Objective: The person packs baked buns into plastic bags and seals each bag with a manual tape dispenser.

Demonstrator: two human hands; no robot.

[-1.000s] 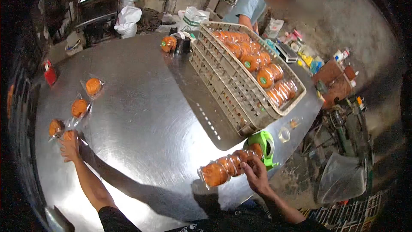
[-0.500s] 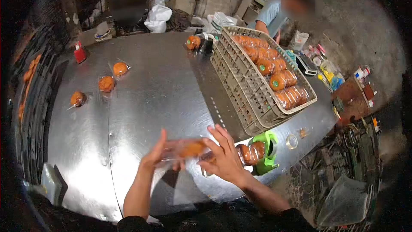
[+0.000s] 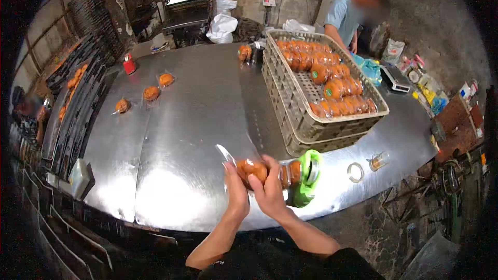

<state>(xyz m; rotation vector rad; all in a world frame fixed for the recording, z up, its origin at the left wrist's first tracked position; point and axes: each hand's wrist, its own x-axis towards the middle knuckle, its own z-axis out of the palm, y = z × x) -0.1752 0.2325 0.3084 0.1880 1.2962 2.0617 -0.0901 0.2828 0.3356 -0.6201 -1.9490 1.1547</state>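
Observation:
Between my palms is a clear plastic bag of round brown buns [image 3: 251, 168], its loose film end sticking up at the upper left. My left hand [image 3: 237, 193] cups its left side with the fingers closed against it. My right hand [image 3: 270, 191] grips the right side, thumb across the front. Just right of my right hand lies another pack of brown buns [image 3: 291, 174] in clear film, partly hidden by that hand. It reaches up to a bright green tape dispenser [image 3: 309, 180] at the table's near edge.
A stacked plastic crate [image 3: 290, 124] with rows of packed buns stands at right on the metal table [image 3: 192, 109]. Several single wrapped buns [image 3: 151, 93] lie at left near a red bottle [image 3: 128, 64]. A tape roll [image 3: 355, 172] lies at right. A co-worker [image 3: 342, 18] stands behind the crate.
My hands have come closer together around the bag of buns, and the left hand has moved right. The view has shifted, with more of the left side showing.

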